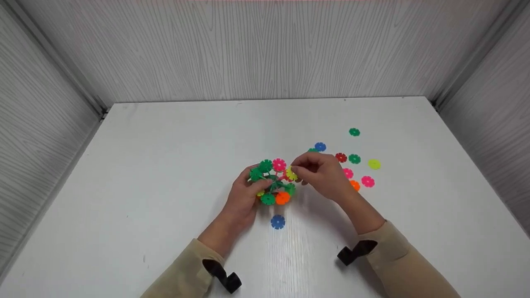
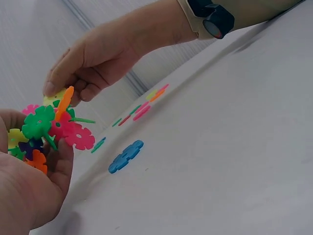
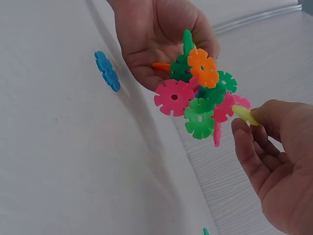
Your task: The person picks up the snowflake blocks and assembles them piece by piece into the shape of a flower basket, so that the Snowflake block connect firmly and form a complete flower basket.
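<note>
My left hand grips a ball-like cluster of interlocked plastic snowflake discs in green, pink, orange and other colours, held above the white table. Its thumb reaches over the top of the cluster in the head view. At the cluster's right side, my right hand pinches a yellow snowflake disc between thumb and fingertips. In the right wrist view that disc's edge meets a pink disc of the cluster. Parts of the cluster are hidden behind the left fingers.
A blue disc lies on the table just in front of the cluster. Several loose discs are scattered to the right, among them a red disc, a pink disc and a yellow disc. Wood-grained panels enclose the table.
</note>
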`<control>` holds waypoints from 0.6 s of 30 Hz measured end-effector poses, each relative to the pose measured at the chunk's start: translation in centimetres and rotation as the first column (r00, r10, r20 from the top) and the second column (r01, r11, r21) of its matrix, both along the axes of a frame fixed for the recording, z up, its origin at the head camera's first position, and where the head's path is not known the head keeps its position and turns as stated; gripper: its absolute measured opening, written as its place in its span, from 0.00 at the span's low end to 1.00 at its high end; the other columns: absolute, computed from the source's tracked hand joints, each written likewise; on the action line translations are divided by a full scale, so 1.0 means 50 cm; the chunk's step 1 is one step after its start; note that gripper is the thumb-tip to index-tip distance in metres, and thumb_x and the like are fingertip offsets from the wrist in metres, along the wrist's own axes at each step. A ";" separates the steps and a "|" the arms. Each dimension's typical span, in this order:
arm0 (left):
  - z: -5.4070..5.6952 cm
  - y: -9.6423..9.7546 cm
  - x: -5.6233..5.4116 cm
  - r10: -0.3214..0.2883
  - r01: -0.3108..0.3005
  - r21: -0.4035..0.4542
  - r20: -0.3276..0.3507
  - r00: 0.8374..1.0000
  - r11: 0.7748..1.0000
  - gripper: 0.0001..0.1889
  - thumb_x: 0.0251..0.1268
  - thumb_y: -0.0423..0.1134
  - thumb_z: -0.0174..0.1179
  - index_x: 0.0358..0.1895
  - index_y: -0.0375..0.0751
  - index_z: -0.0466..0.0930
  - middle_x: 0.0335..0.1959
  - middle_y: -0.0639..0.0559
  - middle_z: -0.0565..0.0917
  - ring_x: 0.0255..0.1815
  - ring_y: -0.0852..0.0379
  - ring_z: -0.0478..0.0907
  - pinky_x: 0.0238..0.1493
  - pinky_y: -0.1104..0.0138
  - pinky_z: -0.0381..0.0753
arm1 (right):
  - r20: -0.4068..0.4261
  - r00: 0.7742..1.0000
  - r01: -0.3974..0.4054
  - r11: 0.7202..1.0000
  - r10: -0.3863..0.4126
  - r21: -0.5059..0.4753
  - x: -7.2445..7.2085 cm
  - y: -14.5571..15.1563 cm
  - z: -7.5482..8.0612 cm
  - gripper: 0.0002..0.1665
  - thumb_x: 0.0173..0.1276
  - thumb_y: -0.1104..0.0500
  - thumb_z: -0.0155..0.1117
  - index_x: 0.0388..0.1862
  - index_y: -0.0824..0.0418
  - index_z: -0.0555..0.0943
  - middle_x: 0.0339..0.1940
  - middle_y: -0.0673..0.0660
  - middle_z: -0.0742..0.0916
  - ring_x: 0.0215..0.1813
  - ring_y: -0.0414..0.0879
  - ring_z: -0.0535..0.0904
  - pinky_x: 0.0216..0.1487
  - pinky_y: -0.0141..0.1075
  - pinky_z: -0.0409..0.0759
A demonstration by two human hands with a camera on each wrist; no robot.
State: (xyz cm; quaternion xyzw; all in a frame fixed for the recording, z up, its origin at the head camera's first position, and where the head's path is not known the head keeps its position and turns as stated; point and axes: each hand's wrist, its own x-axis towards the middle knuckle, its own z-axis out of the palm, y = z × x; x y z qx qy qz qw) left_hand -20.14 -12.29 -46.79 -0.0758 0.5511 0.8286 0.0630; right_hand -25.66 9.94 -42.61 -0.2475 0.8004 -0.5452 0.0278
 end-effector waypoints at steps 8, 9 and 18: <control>0.000 -0.001 0.001 -0.003 0.002 -0.057 -0.010 1.000 0.998 0.28 0.70 0.33 0.69 0.71 0.42 0.73 0.68 0.40 0.78 0.67 0.45 0.78 0.68 0.62 0.79 | 0.006 1.000 0.004 0.997 -0.004 0.080 0.002 0.002 0.003 0.04 0.74 0.59 0.73 0.44 0.57 0.91 0.34 0.52 0.89 0.32 0.49 0.86 0.39 0.36 0.89; 0.000 -0.001 0.002 -0.004 0.003 -0.059 -0.008 1.000 0.998 0.28 0.70 0.33 0.69 0.71 0.42 0.73 0.67 0.40 0.78 0.67 0.45 0.78 0.68 0.62 0.79 | 0.013 1.000 0.003 0.997 -0.004 0.081 0.002 0.002 0.003 0.04 0.74 0.59 0.73 0.44 0.57 0.91 0.34 0.53 0.89 0.32 0.49 0.86 0.39 0.36 0.89; 0.004 0.001 0.004 0.001 -0.002 -0.070 -0.021 1.000 0.998 0.28 0.69 0.33 0.70 0.70 0.42 0.74 0.66 0.40 0.79 0.66 0.45 0.79 0.67 0.61 0.80 | 0.032 0.999 -0.005 0.998 0.002 0.069 -0.001 0.009 0.007 0.06 0.73 0.58 0.74 0.44 0.58 0.92 0.33 0.54 0.89 0.30 0.51 0.86 0.38 0.37 0.88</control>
